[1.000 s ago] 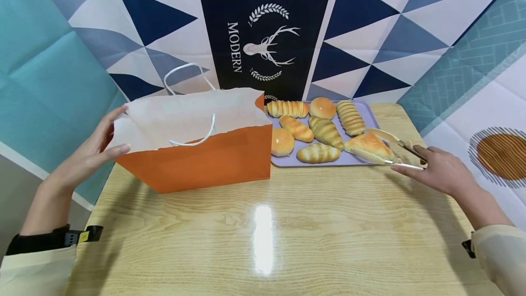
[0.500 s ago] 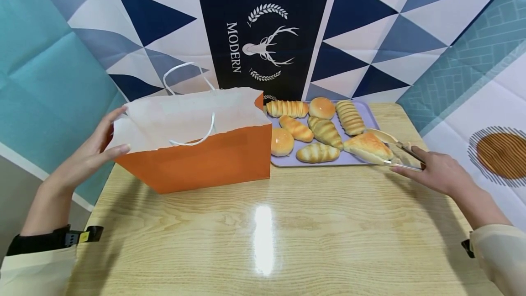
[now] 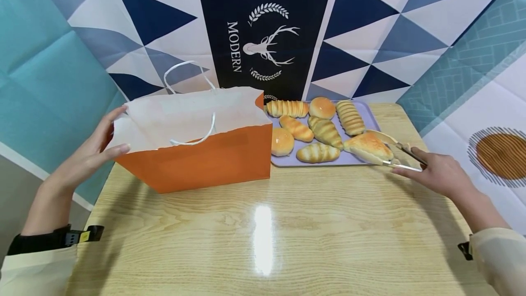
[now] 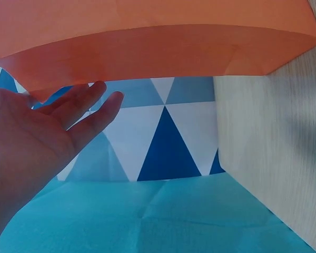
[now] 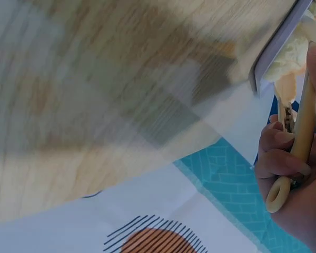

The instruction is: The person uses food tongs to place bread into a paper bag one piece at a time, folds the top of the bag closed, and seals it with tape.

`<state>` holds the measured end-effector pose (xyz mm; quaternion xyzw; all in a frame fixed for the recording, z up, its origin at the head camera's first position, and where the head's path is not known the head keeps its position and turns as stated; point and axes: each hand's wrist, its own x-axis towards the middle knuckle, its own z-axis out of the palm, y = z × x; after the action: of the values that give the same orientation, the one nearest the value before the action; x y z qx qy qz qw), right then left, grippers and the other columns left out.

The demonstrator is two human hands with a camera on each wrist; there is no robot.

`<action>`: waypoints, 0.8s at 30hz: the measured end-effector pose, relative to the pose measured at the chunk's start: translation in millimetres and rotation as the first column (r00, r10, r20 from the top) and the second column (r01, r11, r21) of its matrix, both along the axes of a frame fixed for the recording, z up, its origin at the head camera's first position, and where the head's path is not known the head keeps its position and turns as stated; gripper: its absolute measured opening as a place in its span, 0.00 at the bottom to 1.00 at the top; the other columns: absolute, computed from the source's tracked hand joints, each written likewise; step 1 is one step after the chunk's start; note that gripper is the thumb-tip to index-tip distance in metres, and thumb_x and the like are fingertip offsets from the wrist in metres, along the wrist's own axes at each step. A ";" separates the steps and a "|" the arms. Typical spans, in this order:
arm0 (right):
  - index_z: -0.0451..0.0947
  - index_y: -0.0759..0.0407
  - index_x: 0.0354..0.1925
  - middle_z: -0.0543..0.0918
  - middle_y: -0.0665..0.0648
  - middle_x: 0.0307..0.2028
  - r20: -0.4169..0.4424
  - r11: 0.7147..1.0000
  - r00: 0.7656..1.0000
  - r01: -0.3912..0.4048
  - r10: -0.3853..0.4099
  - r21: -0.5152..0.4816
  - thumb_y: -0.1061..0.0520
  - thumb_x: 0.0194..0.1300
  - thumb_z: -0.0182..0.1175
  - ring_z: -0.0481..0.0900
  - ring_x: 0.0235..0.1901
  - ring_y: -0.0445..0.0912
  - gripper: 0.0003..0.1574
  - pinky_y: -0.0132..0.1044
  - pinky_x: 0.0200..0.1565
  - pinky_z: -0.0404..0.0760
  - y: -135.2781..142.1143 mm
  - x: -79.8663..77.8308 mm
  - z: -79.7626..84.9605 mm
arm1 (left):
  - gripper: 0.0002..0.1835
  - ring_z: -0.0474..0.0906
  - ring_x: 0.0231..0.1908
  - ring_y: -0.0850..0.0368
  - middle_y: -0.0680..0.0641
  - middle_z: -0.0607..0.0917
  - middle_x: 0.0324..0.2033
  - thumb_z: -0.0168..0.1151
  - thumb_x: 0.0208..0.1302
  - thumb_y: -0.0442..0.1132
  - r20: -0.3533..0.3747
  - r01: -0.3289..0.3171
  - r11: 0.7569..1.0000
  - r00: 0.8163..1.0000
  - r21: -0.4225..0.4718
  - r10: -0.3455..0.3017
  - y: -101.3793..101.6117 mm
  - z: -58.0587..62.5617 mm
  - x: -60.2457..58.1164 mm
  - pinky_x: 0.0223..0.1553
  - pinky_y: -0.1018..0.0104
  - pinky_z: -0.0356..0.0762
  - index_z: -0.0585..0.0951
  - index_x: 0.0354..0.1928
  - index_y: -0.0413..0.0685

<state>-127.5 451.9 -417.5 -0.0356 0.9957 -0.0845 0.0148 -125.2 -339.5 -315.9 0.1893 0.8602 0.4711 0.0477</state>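
Note:
In the head view my left hand (image 3: 88,147) holds the left end of an orange paper bag (image 3: 205,161), thumb at the front rim and a finger at the back rim. In the left wrist view several fingers (image 4: 97,124) lie loosely extended beside the bag's orange side (image 4: 163,52); the thumb is hidden there. My right hand (image 3: 445,172) grips a pair of tongs (image 3: 404,150), whose ends lie on either side of a triangular bread (image 3: 370,146). This bread sits at the front right of a lavender tray (image 3: 283,163). The right wrist view shows fingers curled around the tongs' handle (image 5: 305,126).
More breads share the tray, among them a round bun (image 3: 322,108), a ridged roll (image 3: 350,118) and a pale oval roll (image 3: 318,153). White cord handles (image 3: 193,143) stand at the bag's mouth. Patterned cloth walls (image 3: 263,13) border the wooden table (image 3: 328,232).
Almost nothing differs. My right hand and the tongs have shifted very slightly around the triangular bread; the bag and left hand have stayed in place.

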 end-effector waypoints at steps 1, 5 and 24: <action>0.63 0.69 0.71 0.79 0.61 0.22 -0.007 1.000 1.000 0.003 -0.003 -0.004 0.23 0.52 0.63 0.72 0.24 0.56 0.66 0.56 0.26 0.72 0.3 0.3 -0.4 | 0.45 0.30 0.74 0.51 0.52 0.37 0.77 0.52 0.69 0.34 0.000 -0.001 1.000 1.000 -0.003 0.001 0.1 -0.2 -0.1 0.65 0.26 0.23 0.40 0.79 0.63; 0.66 0.68 0.69 0.78 0.57 0.20 -0.048 1.000 0.999 0.006 -0.006 -0.013 0.24 0.51 0.65 0.71 0.23 0.55 0.64 0.51 0.23 0.70 1.7 1.5 -2.0 | 0.45 0.31 0.74 0.51 0.52 0.38 0.77 0.52 0.69 0.34 -0.003 0.004 1.000 1.000 0.003 -0.004 0.3 -0.5 -0.7 0.65 0.26 0.23 0.40 0.79 0.63; 0.70 0.68 0.67 0.76 0.56 0.21 -0.096 1.000 0.995 -0.003 0.004 0.010 0.25 0.51 0.66 0.69 0.21 0.51 0.62 0.41 0.18 0.62 -3.1 8.0 8.8 | 0.45 0.30 0.74 0.53 0.52 0.37 0.77 0.51 0.69 0.34 0.003 0.006 1.000 1.000 0.014 -0.006 0.0 1.1 -1.9 0.65 0.26 0.23 0.39 0.79 0.63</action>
<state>-119.5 448.8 -408.7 -0.0412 0.9956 -0.0779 -0.0329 -127.0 -339.5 -314.8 0.1914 0.8562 0.4773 0.0491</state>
